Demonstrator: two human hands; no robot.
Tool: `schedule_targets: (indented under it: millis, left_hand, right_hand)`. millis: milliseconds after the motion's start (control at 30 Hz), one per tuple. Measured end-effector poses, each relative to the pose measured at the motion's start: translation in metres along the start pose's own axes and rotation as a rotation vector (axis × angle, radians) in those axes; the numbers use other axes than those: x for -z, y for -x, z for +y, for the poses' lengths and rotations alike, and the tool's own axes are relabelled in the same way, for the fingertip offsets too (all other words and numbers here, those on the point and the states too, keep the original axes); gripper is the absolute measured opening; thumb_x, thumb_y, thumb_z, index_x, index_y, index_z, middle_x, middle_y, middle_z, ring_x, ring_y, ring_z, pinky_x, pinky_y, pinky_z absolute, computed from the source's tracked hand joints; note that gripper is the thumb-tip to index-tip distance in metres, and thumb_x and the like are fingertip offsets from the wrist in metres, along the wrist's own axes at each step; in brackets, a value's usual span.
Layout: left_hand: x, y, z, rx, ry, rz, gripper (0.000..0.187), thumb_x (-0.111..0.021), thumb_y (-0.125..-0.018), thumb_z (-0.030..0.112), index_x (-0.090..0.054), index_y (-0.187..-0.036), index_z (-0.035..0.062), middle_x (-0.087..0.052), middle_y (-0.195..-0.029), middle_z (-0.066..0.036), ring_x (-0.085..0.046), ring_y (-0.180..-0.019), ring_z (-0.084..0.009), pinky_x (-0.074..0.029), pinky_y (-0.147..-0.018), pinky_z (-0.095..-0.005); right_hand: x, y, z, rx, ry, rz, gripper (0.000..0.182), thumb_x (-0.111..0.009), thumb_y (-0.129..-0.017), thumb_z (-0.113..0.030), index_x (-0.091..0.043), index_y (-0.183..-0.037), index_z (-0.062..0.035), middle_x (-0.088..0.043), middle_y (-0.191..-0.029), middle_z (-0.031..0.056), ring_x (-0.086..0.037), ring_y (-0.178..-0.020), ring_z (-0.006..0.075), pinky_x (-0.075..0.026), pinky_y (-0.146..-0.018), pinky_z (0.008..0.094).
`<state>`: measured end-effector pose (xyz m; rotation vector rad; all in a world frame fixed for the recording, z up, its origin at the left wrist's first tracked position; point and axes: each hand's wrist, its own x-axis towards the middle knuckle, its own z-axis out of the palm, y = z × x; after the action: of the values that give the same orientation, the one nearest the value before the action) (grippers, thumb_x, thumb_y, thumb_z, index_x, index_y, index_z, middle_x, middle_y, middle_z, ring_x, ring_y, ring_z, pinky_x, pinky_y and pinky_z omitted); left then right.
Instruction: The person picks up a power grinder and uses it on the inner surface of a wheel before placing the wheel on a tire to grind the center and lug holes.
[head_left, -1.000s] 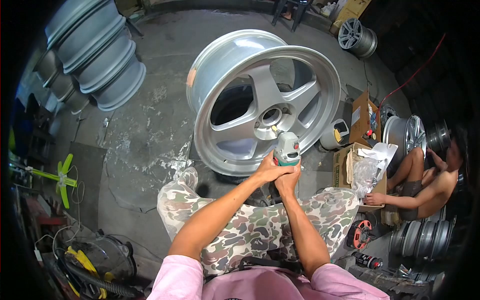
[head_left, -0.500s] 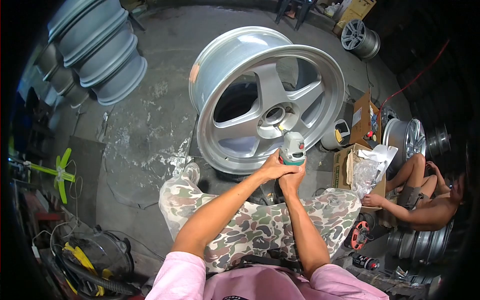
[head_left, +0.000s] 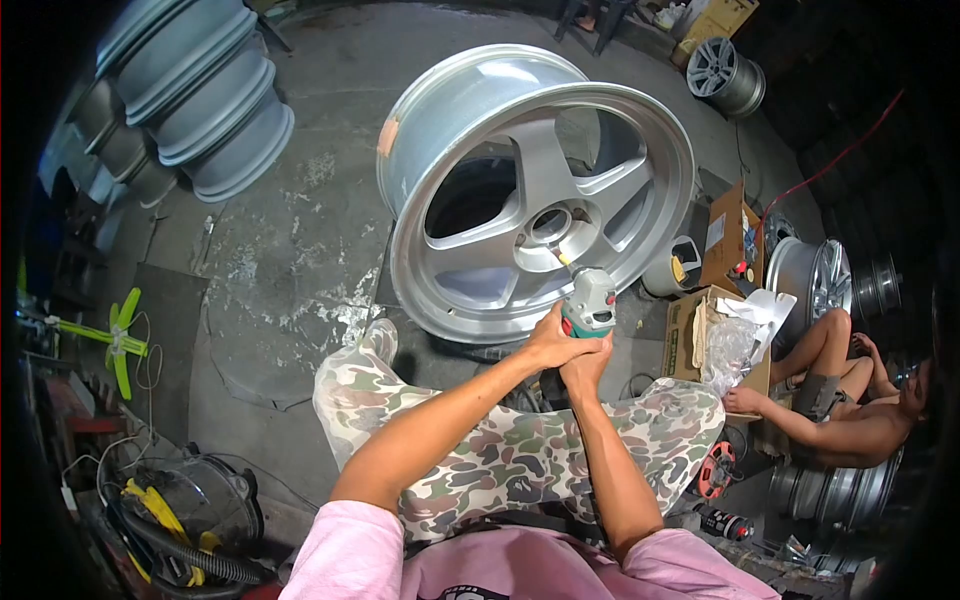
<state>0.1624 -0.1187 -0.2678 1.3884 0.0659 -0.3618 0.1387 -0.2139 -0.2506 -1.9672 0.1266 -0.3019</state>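
Note:
A large silver alloy wheel (head_left: 545,165) stands tilted in front of me, its broad spokes facing my hands. My left hand (head_left: 552,340) and my right hand (head_left: 584,368) are both wrapped round a grey and green power drill (head_left: 592,296). Its slim tip, yellow near the end, points at the lower part of the wheel's hub (head_left: 550,232) beside the bolt holes. The drill's handle is mostly hidden by my fingers. My knees, in camouflage trousers (head_left: 500,450), are spread below the rim.
Stacked silver rims (head_left: 215,110) stand at the left. A bright green fan (head_left: 122,343) and a vacuum cleaner (head_left: 205,495) are lower left. To the right are a cardboard box (head_left: 688,335) with plastic wrap, a white container (head_left: 668,272) and a seated person (head_left: 840,430) beside more wheels.
The drill and both hands have shifted slightly right and down, and the tool's body is tilted a little differently. Both hands keep their hold on it.

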Motion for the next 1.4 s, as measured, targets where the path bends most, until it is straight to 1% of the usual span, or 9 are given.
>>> schedule_targets:
  millis: [367,600,700,833,933,1000,1100,1233,1400]
  left_hand:
    - [0.004,0.005,0.01,0.02,-0.014,-0.016,0.104,-0.094,-0.068,0.04,-0.04,-0.144,-0.0057,-0.06,-0.134,-0.019,-0.059,-0.126,-0.0271,-0.044,-0.11,-0.0388]
    - [0.001,0.006,0.009,0.005,-0.001,-0.014,0.106,-0.095,-0.067,0.04,-0.039,-0.145,-0.006,-0.06,-0.135,-0.019,-0.058,-0.127,-0.0274,-0.042,-0.112,-0.0388]
    - [0.005,0.003,0.007,0.025,-0.021,0.014,0.106,-0.095,-0.067,0.041,-0.04,-0.144,-0.0068,-0.06,-0.134,-0.019,-0.059,-0.126,-0.0278,-0.043,-0.111,-0.0389]
    - [0.009,0.003,0.013,0.048,-0.118,0.021,0.105,-0.094,-0.067,0.043,-0.041,-0.143,-0.0076,-0.06,-0.134,-0.021,-0.06,-0.125,-0.0285,-0.045,-0.11,-0.039]
    - [0.006,-0.002,0.001,0.024,-0.103,0.027,0.102,-0.093,-0.068,0.039,-0.041,-0.143,-0.0057,-0.059,-0.134,-0.02,-0.059,-0.126,-0.028,-0.044,-0.11,-0.0391]
    - [0.004,-0.006,-0.004,-0.097,0.042,-0.053,0.1,-0.094,-0.07,0.034,-0.04,-0.146,-0.0033,-0.059,-0.135,-0.018,-0.057,-0.128,-0.0273,-0.042,-0.112,-0.0393]
    - [0.007,-0.001,0.003,-0.052,0.19,-0.095,0.099,-0.093,-0.071,0.03,-0.039,-0.147,-0.0014,-0.058,-0.137,-0.016,-0.056,-0.13,-0.0266,-0.041,-0.114,-0.0394]
    - [0.012,0.002,0.007,-0.053,0.109,-0.056,0.102,-0.094,-0.069,0.034,-0.039,-0.146,-0.0034,-0.059,-0.137,-0.017,-0.057,-0.129,-0.0265,-0.042,-0.113,-0.0392]
    - [0.012,0.002,0.01,0.026,-0.051,0.01,0.101,-0.094,-0.067,0.035,-0.042,-0.143,-0.0043,-0.059,-0.135,-0.018,-0.058,-0.126,-0.027,-0.043,-0.111,-0.0389]
  right_hand:
    - [-0.005,-0.002,0.019,-0.008,-0.003,-0.001,0.049,-0.08,-0.082,-0.017,-0.055,-0.12,0.0002,-0.067,-0.107,0.0116,-0.065,-0.098,0.0228,-0.051,-0.089,0.0374]
    - [0.001,0.001,-0.001,0.044,0.023,0.009,0.05,-0.08,-0.082,-0.017,-0.055,-0.121,0.0004,-0.068,-0.106,0.0107,-0.065,-0.097,0.0218,-0.051,-0.088,0.0363]
    - [-0.003,-0.001,-0.004,-0.031,-0.003,-0.026,0.05,-0.08,-0.082,-0.017,-0.055,-0.121,0.0005,-0.067,-0.108,0.0108,-0.065,-0.096,0.0221,-0.052,-0.087,0.0368]
    - [-0.009,-0.006,0.022,-0.041,-0.045,-0.039,0.06,-0.084,-0.078,-0.018,-0.053,-0.126,0.0008,-0.07,-0.11,0.0153,-0.068,-0.103,0.0265,-0.052,-0.09,0.0402]
    - [-0.008,-0.005,0.013,-0.024,-0.043,-0.013,0.054,-0.082,-0.079,-0.015,-0.054,-0.122,0.0008,-0.068,-0.106,0.0116,-0.066,-0.096,0.0222,-0.052,-0.086,0.0359]
    - [-0.003,-0.004,-0.001,0.015,0.018,0.014,0.06,-0.084,-0.077,-0.018,-0.053,-0.124,0.0022,-0.07,-0.107,0.0177,-0.07,-0.099,0.0288,-0.052,-0.089,0.0408]
    - [-0.003,-0.005,0.002,0.0,-0.003,-0.004,0.061,-0.084,-0.077,-0.017,-0.053,-0.125,0.0025,-0.07,-0.105,0.019,-0.07,-0.097,0.0297,-0.053,-0.087,0.0409]
    - [-0.008,-0.005,0.012,0.087,0.071,0.013,0.061,-0.084,-0.077,-0.017,-0.052,-0.126,0.0021,-0.07,-0.105,0.0195,-0.07,-0.097,0.0302,-0.053,-0.086,0.0408]
    - [-0.012,-0.004,0.013,-0.016,-0.04,-0.011,0.061,-0.084,-0.078,-0.018,-0.052,-0.126,0.0014,-0.069,-0.106,0.0165,-0.069,-0.098,0.0272,-0.052,-0.088,0.0396]
